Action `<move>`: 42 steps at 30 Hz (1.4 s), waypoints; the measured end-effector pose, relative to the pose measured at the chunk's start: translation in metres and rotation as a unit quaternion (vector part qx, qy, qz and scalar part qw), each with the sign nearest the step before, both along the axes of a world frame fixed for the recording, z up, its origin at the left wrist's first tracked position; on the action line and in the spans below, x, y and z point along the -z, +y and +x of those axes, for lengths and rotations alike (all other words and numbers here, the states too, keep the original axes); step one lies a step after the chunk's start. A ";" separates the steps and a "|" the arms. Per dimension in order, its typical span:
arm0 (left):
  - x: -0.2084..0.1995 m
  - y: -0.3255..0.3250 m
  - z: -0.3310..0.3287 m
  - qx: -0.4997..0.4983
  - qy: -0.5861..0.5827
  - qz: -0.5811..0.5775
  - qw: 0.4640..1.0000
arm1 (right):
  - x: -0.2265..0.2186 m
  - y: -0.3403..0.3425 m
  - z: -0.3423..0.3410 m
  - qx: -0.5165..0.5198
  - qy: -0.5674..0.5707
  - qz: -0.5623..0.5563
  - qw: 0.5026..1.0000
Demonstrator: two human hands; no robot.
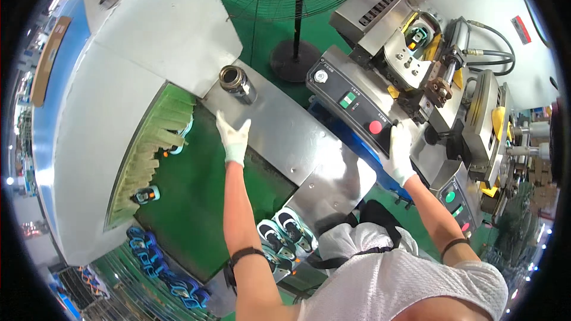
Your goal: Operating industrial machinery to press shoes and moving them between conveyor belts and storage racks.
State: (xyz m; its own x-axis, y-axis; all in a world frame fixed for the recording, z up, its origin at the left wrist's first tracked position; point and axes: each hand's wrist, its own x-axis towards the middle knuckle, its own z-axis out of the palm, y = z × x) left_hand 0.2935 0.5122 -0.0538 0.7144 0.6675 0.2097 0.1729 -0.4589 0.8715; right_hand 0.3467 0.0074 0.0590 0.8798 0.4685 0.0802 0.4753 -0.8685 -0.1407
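Note:
My left hand (233, 137), in a white glove, is held over the near edge of the metal ledge (285, 137). Its thumb and fingers are spread and hold nothing. Just beyond it a dark open-topped flask (239, 85) stands on the ledge. My right hand (399, 153), gloved too, rests on the right end of a black control panel (351, 100), beside its red button (375, 127). Its fingers look stretched out along the panel edge, with nothing seen in them. Above the panel, a shoe (418, 37) sits in the metal shoe press (407, 62).
At left, a green conveyor belt (190, 202) runs under a strip curtain (146, 148) with several shoes at its opening. Light-blue and black shoes (288, 229) sit by my left forearm. Blue shoe parts (151, 258) lie beyond the belt's edge. A floor fan (295, 58) stands ahead.

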 end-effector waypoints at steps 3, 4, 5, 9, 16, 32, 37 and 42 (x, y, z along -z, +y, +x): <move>0.006 0.001 0.077 -0.007 0.055 0.011 0.998 | -0.053 0.005 -0.016 0.036 0.045 0.019 0.998; 0.011 0.006 0.097 0.010 0.044 -0.014 0.999 | -0.061 0.002 -0.028 0.012 0.055 0.084 0.995; 0.051 0.046 0.097 0.032 -0.021 -0.138 0.990 | -0.059 0.012 -0.044 0.023 0.098 0.104 0.990; 0.067 0.028 0.137 0.011 -0.195 -0.699 0.688 | -0.058 -0.025 -0.102 0.135 0.200 0.044 0.970; 0.084 0.033 0.162 0.022 -0.234 -0.709 0.666 | -0.037 -0.040 -0.143 0.195 0.260 0.040 0.945; 0.045 -0.054 -0.060 -0.009 0.135 -0.100 0.986 | 0.019 -0.090 -0.177 0.133 0.382 0.118 0.907; 0.004 -0.135 -0.271 -0.095 0.156 -0.084 0.980 | 0.076 -0.084 -0.156 0.016 0.391 0.132 0.911; -0.009 -0.174 -0.439 -0.254 0.257 -0.076 0.929 | 0.106 -0.084 -0.144 -0.024 0.499 0.041 0.865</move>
